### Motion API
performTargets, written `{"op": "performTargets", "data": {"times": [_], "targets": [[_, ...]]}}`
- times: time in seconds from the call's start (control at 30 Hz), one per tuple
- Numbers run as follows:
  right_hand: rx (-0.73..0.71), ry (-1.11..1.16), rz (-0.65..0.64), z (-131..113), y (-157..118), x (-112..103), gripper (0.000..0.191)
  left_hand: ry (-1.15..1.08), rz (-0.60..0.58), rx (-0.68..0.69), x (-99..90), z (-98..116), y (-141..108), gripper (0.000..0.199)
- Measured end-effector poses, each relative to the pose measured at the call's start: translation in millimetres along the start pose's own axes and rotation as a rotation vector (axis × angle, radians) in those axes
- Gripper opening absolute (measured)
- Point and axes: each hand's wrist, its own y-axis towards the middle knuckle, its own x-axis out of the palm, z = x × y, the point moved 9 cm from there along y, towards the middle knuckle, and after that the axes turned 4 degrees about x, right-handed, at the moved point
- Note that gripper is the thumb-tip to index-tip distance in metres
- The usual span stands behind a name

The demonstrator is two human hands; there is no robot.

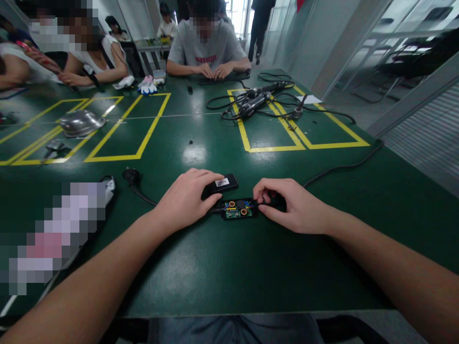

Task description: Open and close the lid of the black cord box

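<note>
An opened black case with a green circuit board and two copper-coloured rings lies on the green table, a black cable leaving each end. Just behind it is a black cover with a white label. My left hand touches the cover's left side, thumb and fingers apart, its fingertips partly hidden behind the cover. At the case's right end, my right hand has its fingers curled round the black cable, thumb near the case's corner. The left cable runs under my left hand to a black plug.
Tangled black cables with dark cylindrical parts lie at the back right, within yellow tape outlines. A metal bowl sits at the back left, and a pixelated object is at the near left. People sit across the table.
</note>
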Motion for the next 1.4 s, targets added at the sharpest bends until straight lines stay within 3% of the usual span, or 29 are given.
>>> {"op": "performTargets", "data": {"times": [0.1,0.27,0.4,0.5,0.7,1.4], "targets": [[0.042,0.075,0.004,3.7,-0.3,0.6,0.015,-0.024,0.032,0.02,-5.4,5.2,-1.7,0.038],[0.061,0.165,0.006,8.8,-2.0,1.0,0.042,-0.16,0.144,0.191,-21.0,31.6,-9.1,0.038],[0.057,0.126,-0.034,7.6,-3.3,2.3,0.057,-0.211,0.0,0.279,-7.1,44.6,-11.3,0.039],[0.052,0.054,-0.052,4.0,-2.8,2.9,0.049,-0.21,-0.112,0.275,4.6,44.4,-11.1,0.04],[0.022,-0.034,-0.022,0.9,0.0,3.2,0.028,-0.212,-0.134,0.226,5.8,40.2,-9.5,0.042],[-0.021,-0.096,0.006,-1.6,-0.1,4.1,0.025,-0.124,-0.149,0.24,5.0,45.1,-9.9,0.041]]}}
